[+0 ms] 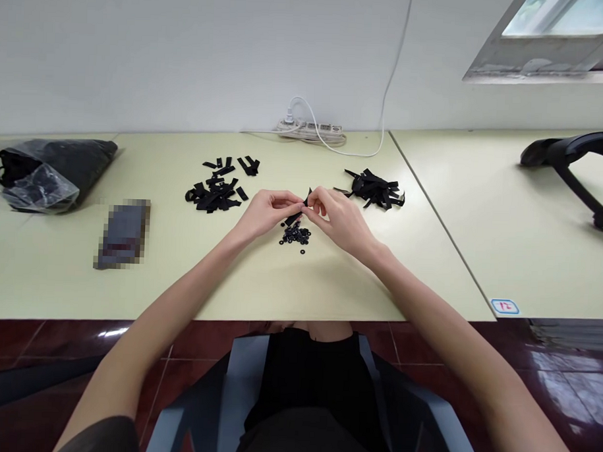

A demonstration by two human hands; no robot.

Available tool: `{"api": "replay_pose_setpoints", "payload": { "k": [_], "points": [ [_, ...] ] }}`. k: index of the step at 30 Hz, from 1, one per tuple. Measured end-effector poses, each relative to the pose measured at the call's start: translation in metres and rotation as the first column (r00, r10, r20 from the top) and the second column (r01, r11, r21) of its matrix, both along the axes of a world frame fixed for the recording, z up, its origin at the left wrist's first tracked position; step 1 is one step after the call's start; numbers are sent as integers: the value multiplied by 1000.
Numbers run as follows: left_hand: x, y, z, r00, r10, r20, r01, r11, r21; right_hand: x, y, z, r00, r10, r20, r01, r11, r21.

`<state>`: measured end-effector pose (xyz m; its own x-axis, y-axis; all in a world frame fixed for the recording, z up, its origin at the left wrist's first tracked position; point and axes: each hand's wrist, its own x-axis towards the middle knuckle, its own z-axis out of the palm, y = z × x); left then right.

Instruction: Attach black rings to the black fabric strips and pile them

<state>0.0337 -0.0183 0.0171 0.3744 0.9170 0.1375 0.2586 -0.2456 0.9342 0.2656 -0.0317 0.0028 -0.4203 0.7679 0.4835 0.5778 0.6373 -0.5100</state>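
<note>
Over the middle of the pale table, my left hand [271, 214] and my right hand [337, 217] meet at the fingertips. Both are closed in a pinch on one short black fabric strip [292, 219], whose ends stick out above and below the fingers. Whether a small ring is also between the fingertips is hidden. Just under my hands lies a small heap of black rings [296, 235], with one ring [302, 252] apart in front. Black strips form a pile [214, 195] to the left and another pile [375, 188] to the right.
A dark plastic bag [61, 171] lies at the far left, with a blurred dark flat object [124, 234] nearer me. Against the wall sits a power strip [312, 131] with a white cable [384, 110]. A black strap-like device [575, 163] rests on the right-hand table.
</note>
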Motion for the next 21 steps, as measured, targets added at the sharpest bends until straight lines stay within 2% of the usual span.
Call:
{"api": "replay_pose_setpoints", "payload": {
  "k": [7,21],
  "points": [
    [2,-3,3,1000,-6,-12,6,999,34,0,2,-4,994,-74,84,74,997,4],
    [5,-8,1,998,7,-55,-5,999,43,-4,0,-9,958,-84,274,44,988,149]
  ]
}}
